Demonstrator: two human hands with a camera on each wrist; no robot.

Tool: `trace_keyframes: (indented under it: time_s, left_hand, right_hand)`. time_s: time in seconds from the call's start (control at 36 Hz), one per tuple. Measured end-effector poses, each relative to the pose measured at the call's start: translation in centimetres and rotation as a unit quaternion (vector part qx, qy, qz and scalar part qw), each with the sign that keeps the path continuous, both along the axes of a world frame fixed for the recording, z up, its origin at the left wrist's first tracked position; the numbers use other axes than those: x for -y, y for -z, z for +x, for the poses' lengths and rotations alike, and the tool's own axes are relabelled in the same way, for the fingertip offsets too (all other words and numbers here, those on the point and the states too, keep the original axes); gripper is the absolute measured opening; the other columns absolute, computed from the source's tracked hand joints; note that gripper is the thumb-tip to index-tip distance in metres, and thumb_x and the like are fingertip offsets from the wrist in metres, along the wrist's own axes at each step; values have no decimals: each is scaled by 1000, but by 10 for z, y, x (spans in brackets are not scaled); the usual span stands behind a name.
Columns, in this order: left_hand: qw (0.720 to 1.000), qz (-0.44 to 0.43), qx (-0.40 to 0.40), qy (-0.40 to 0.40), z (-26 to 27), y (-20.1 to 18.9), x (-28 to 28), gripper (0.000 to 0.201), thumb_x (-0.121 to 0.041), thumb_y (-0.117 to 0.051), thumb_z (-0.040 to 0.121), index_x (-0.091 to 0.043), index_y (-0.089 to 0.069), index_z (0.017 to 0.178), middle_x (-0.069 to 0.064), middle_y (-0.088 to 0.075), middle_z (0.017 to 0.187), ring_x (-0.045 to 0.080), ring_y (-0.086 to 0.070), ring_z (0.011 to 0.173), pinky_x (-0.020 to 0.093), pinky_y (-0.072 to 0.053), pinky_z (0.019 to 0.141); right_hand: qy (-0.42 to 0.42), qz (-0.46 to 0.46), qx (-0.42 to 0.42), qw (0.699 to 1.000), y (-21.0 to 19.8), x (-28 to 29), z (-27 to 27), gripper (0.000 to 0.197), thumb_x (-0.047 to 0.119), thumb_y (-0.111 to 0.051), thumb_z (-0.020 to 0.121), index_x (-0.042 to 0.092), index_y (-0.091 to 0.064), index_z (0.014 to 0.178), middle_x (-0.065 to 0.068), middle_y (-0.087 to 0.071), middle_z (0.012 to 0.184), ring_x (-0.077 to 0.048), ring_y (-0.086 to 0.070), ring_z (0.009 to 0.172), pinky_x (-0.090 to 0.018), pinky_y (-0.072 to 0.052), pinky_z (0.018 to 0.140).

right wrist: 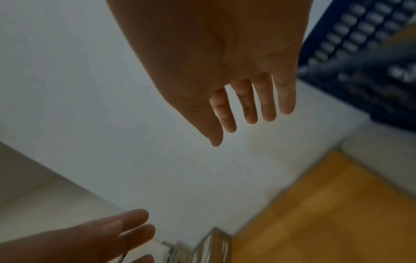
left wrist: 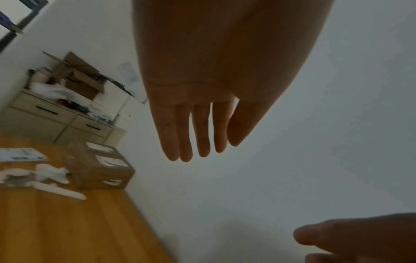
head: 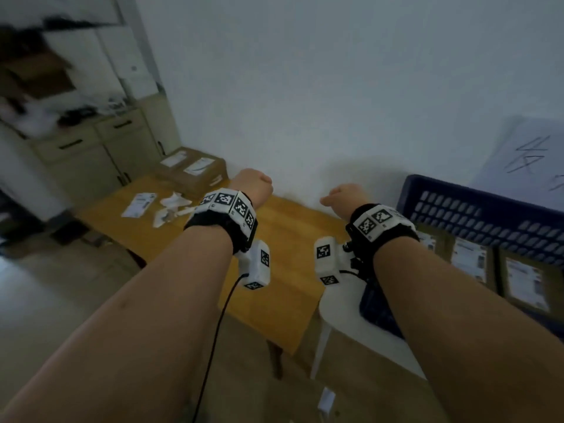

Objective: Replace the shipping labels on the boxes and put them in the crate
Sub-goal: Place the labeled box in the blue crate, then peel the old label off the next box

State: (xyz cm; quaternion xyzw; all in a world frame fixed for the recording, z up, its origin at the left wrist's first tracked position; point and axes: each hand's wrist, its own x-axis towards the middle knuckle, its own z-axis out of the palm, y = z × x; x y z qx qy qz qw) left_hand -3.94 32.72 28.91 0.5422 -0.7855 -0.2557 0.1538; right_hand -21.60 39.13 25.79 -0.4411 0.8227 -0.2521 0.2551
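Note:
Both my hands are raised above the wooden table [head: 283, 239] and hold nothing. My left hand [head: 254, 186] shows straight fingers [left wrist: 182, 138] in the left wrist view. My right hand [head: 343, 195] also has straight, slightly spread fingers [right wrist: 249, 105]. Two brown cardboard boxes [head: 192, 169] with white labels stand at the table's far left corner, seen too as boxes [left wrist: 99, 165]. Loose label sheets [head: 139, 204] and crumpled backing paper [head: 171, 207] lie beside them. A dark blue crate [head: 476, 209] at the right holds several labelled boxes [head: 525, 282].
The crate sits on a white chair [head: 338, 309] right of the table. A beige cabinet [head: 91, 148] with clutter on top stands at the back left. A white wall [head: 335, 87] is straight ahead. A black cable [head: 219, 325] hangs from my left wrist.

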Motion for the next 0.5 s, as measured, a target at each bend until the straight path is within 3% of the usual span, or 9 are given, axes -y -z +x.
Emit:
trace_keyframes:
  time_s: [0.11,0.22,0.31,0.36,0.42,0.5]
  left_hand:
    - [999,25,35,-25,72,14,17,32,-12,-46,97,-13,-64,124,7,-55,136,26,-54,120,32,-44,95]
    - [996,47,54,-61,125,31,38,31,-15,-48,96,-16,-65,122,8,-58,132,27,-56,114,32,-46,91]
    - [992,75,61,-85,147,45,54,29,-16,-48,96,-14,-66,119,11,-61,122,28,-59,104,32,-46,85]
    - [988,96,62,-102,154,55,66,23,-15,-49,95,-15,-65,111,11,-59,116,27,-58,101,33,-46,87]
    - [983,118,56,-129,157,66,80,35,-16,-49,95,-15,-56,129,9,-55,127,28,-56,110,36,-47,92]
    - [978,129,48,-156,155,74,99,48,-15,-49,94,-14,-41,142,12,-54,130,29,-58,109,36,-49,85]
  right_hand:
    - [-18,29,8,999,18,19,65,38,26,-57,98,-5,-62,118,-15,-64,112,-30,-62,104,-33,-50,86]
    - [-29,43,34,998,35,39,116,39,25,-59,97,-2,-60,125,-15,-61,127,-32,-59,114,-36,-48,90]
    - [-40,54,40,997,45,57,141,32,25,-59,97,0,-64,116,-17,-64,120,-31,-61,108,-35,-49,81]
    - [-47,64,46,996,49,71,151,30,23,-59,97,1,-63,117,-15,-63,120,-30,-60,109,-34,-47,80]
    - [-56,73,51,994,52,87,156,31,23,-58,97,1,-61,119,-15,-63,121,-30,-59,110,-33,-47,82]
    - [-69,76,48,994,57,116,157,34,23,-58,97,1,-59,123,-16,-61,124,-30,-59,112,-35,-49,88]
